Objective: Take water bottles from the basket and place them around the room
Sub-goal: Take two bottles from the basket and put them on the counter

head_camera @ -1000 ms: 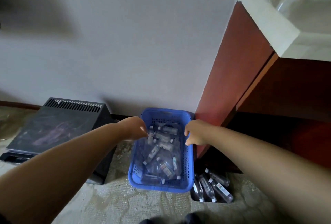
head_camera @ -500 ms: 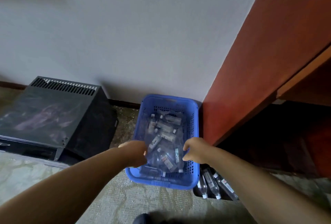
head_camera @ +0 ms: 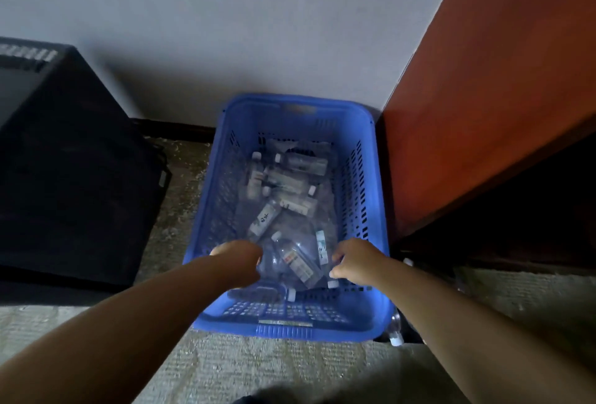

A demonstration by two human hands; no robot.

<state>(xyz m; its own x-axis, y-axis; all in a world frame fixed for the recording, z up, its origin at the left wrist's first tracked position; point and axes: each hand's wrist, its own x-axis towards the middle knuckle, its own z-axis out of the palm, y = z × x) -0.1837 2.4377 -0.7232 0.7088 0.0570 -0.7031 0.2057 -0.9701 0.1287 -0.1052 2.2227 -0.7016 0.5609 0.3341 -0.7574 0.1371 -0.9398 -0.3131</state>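
Pale, smooth painted wall [head_camera: 258, 16] across the back. Red-brown wooden cabinet side [head_camera: 483, 81] at right, flat and matte, with dark shadow beneath. At left, a black box-shaped appliance [head_camera: 71, 161] with a slotted vent strip along its top edge. The floor is beige woven carpet [head_camera: 225, 368] with a raised pattern.

The blue rectangular plastic basket [head_camera: 322, 329] sits on the carpet against the wall, between appliance and cabinet. Its sides are perforated with slots, and there is a handle cut-out at the far end. Inside lies a loose heap of clear plastic water bottles [head_camera: 290, 177] with white caps and pale labels, pointing every way. One more white cap [head_camera: 395, 339] shows on the floor just outside the near right corner.

Your left hand [head_camera: 238, 258] reaches in at the near end, knuckles up and fingers bent down out of sight. I cannot tell whether they hold a bottle. Your right hand [head_camera: 354, 261] has its fingers curled, with the tips against a bottle by the right wall. The grip is unclear.

Since a second ago, both hands have moved from the far half of the basket to its near end. The basket fills more of the view, and the cabinet's white top has gone out of frame.
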